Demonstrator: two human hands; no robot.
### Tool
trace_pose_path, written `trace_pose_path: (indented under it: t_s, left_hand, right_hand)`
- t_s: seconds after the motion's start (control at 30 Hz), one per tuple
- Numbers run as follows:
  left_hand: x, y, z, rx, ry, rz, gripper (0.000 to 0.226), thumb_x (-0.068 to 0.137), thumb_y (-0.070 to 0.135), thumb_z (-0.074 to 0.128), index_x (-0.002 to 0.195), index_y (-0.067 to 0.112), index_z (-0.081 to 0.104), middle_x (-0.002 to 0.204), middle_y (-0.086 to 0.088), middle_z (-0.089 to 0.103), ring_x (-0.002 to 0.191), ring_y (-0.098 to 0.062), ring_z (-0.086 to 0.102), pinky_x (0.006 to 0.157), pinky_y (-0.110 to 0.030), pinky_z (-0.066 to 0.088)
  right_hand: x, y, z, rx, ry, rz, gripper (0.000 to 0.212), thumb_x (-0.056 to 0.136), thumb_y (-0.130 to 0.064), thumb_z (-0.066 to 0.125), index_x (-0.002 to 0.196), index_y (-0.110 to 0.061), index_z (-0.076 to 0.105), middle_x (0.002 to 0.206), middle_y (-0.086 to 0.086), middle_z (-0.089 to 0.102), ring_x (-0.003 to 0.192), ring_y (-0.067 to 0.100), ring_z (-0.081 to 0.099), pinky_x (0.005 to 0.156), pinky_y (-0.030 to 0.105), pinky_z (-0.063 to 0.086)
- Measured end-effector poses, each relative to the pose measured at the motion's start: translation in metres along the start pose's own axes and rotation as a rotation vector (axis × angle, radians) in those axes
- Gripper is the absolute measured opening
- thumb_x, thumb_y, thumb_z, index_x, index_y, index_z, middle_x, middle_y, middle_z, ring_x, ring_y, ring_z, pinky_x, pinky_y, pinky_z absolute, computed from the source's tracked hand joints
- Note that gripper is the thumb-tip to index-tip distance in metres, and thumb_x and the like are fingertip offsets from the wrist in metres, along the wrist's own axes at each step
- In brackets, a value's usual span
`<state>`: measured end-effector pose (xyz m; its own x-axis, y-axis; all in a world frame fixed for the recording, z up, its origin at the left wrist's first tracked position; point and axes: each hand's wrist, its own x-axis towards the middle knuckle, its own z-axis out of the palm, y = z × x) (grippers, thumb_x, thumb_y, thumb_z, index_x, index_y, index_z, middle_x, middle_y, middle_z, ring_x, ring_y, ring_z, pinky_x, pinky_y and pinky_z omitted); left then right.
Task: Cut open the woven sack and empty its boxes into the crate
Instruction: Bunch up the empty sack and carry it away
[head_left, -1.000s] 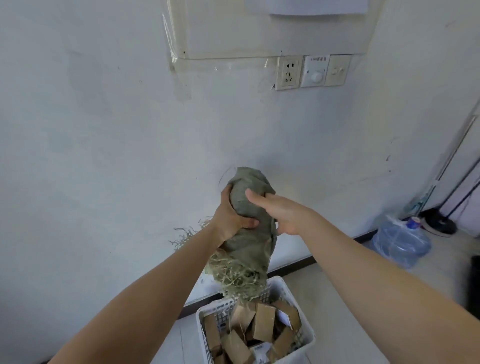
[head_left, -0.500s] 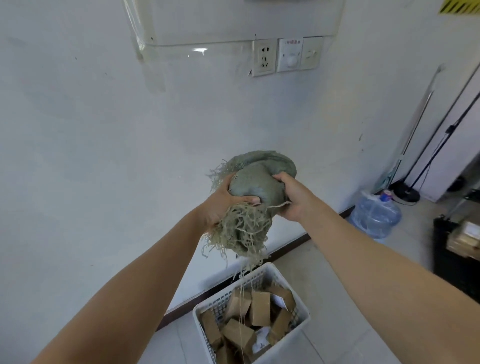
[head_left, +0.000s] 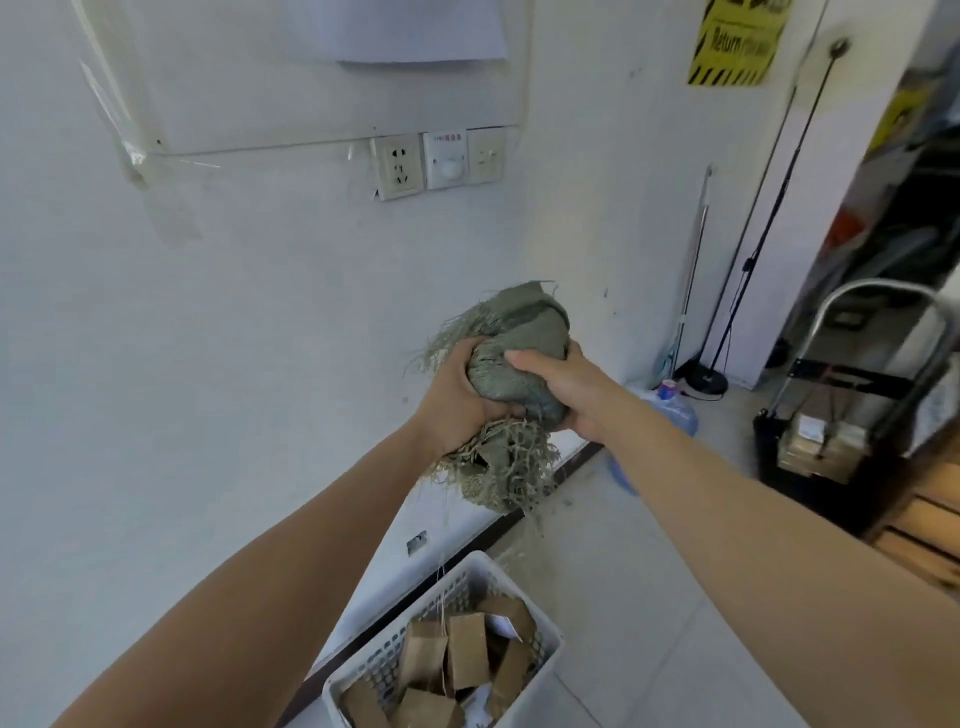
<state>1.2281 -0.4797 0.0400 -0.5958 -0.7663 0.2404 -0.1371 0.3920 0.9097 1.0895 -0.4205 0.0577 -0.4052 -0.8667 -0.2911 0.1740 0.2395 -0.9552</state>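
Nearest you, on the floor by the wall, stands the white perforated crate (head_left: 519, 584). It holds a loose heap of brown cardboard boxes (head_left: 466, 649) lying at mixed angles, several on end. A white paper slip (head_left: 501, 623) shows among them toward the right side. A few pale strands trail down over the crate's far rim and onto the boxes.

Above the crate, at arm's length, you hold the woven sack (head_left: 527, 348) bunched into a grey-green ball, well clear of the crate and not touching it. Your left hand (head_left: 457, 400) is clenched round its left side. Your right hand (head_left: 563, 382) grasps the right side, fingers curled over the front. The frayed edge (head_left: 501, 467) hangs below both hands in a tangle of loose threads. Whether anything remains inside the sack cannot be told, since the fabric is wadded shut in your grip.

Beyond your right forearm, a blue water bottle (head_left: 678, 410) stands on the floor by the wall. Further right, a trolley (head_left: 852, 376) with a curved metal handle carries a stack of small cartons (head_left: 821, 441). On the wall behind are a socket (head_left: 397, 166) and, higher to the right, a yellow sign (head_left: 737, 44).
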Motion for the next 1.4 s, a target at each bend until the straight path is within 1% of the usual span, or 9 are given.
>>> trace_pose_path:
  t_s: [0.07,0.17,0.37,0.6,0.7,0.87,1.0,1.2,1.4]
  left_hand:
    - [0.010,0.018,0.027,-0.027,-0.071,0.032,0.100,0.058,0.007,0.087,0.139,0.014,0.030,0.126,-0.001,0.049,0.113,-0.014,0.052,0.088,-0.017,0.048]
    - [0.023,0.047,0.074,-0.065,-0.165,0.052,0.120,0.054,0.018,0.090,0.147,0.021,0.014,0.140,-0.003,0.040,0.127,-0.016,0.045,0.103,-0.033,0.044]
    - [0.040,0.118,0.188,-0.160,-0.359,0.083,0.104,0.064,0.011,0.084,0.145,0.018,0.019,0.131,-0.001,0.043,0.119,-0.015,0.050,0.098,-0.031,0.046]
    - [0.040,0.171,0.334,-0.094,-0.582,0.045,0.126,0.044,0.057,0.085,0.144,0.042,0.010,0.147,0.000,0.028,0.134,-0.020,0.033,0.112,-0.045,0.032]
    - [0.037,0.184,0.384,-0.182,-0.741,0.012,0.129,0.039,0.056,0.088,0.143,0.041,0.015,0.139,0.002,0.046,0.125,-0.019,0.048,0.107,-0.043,0.039]
    - [0.019,0.226,0.476,-0.241,-1.000,0.061,0.077,0.066,0.028,0.083,0.129,0.022,0.040,0.112,0.010,0.062,0.105,-0.009,0.058,0.076,-0.014,0.045]
    - [0.006,0.256,0.542,-0.251,-1.119,0.158,0.093,0.052,0.038,0.088,0.133,0.021,0.047,0.125,0.003,0.061,0.116,-0.018,0.056,0.097,-0.035,0.045]
    - [-0.017,0.307,0.615,-0.314,-1.263,0.272,0.068,0.068,0.022,0.082,0.128,0.017,0.051,0.108,0.008,0.054,0.105,-0.011,0.050,0.088,-0.024,0.036]
    - [-0.101,0.343,0.680,-0.398,-1.555,0.353,0.050,0.072,0.010,0.078,0.115,0.023,0.054,0.108,0.006,0.055,0.104,-0.009,0.050,0.089,-0.022,0.035]
  right_hand:
    - [-0.010,-0.010,-0.034,0.095,0.133,-0.066,0.071,0.077,-0.020,0.077,0.136,-0.015,0.038,0.119,0.014,0.060,0.083,0.027,0.067,0.049,0.032,0.056]
    - [-0.026,-0.019,-0.089,0.215,0.284,-0.121,0.051,0.079,-0.011,0.072,0.126,-0.008,0.050,0.109,0.017,0.065,0.078,0.028,0.066,0.053,0.032,0.056]
    - [-0.079,-0.027,-0.212,0.403,0.552,-0.237,0.025,0.083,-0.004,0.066,0.107,-0.008,0.057,0.092,0.013,0.065,0.069,0.024,0.064,0.054,0.032,0.054]
    - [-0.160,-0.020,-0.356,0.466,0.834,-0.372,0.036,0.078,-0.004,0.069,0.112,-0.006,0.056,0.100,0.016,0.066,0.084,0.031,0.067,0.069,0.043,0.059]
    - [-0.188,-0.007,-0.393,0.482,0.855,-0.362,0.039,0.080,-0.005,0.068,0.118,-0.004,0.058,0.104,0.017,0.068,0.083,0.030,0.068,0.063,0.040,0.060]
    - [-0.248,0.014,-0.461,0.522,1.045,-0.356,0.017,0.083,-0.007,0.066,0.099,-0.009,0.063,0.098,0.015,0.070,0.080,0.029,0.069,0.066,0.041,0.060]
    - [-0.293,0.027,-0.503,0.519,1.228,-0.379,0.036,0.080,-0.012,0.069,0.115,-0.011,0.062,0.109,0.017,0.070,0.092,0.033,0.070,0.075,0.048,0.059]
    - [-0.351,0.028,-0.539,0.522,1.403,-0.385,0.048,0.082,-0.024,0.072,0.124,-0.026,0.048,0.110,0.007,0.067,0.092,0.027,0.069,0.072,0.044,0.059]
    - [-0.438,0.065,-0.549,0.594,1.781,-0.401,0.024,0.083,-0.021,0.072,0.095,-0.026,0.052,0.100,0.006,0.066,0.086,0.026,0.068,0.073,0.044,0.059]
